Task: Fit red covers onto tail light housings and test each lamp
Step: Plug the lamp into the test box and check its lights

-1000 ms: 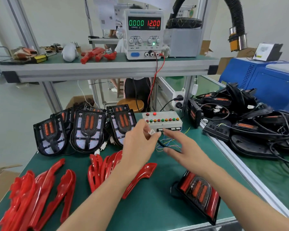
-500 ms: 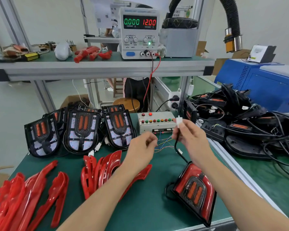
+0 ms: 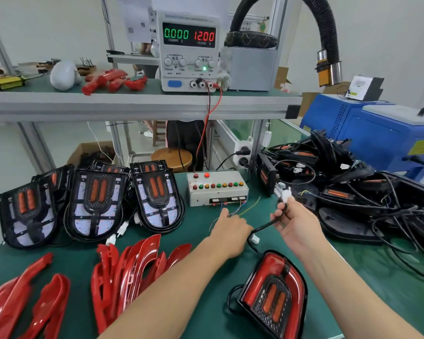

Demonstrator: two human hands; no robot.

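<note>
Nearest, the red-covered black tail lamp lies at the mat's front edge. Its black cable runs up to the right hand, which pinches the white plug. The left hand looks loosely curled among the loose wires; what it holds, I cannot tell. The grey button-topped test box sits just beyond, up and left of the plug.

The right hand drew the white connector rightward from the left hand.
</note>
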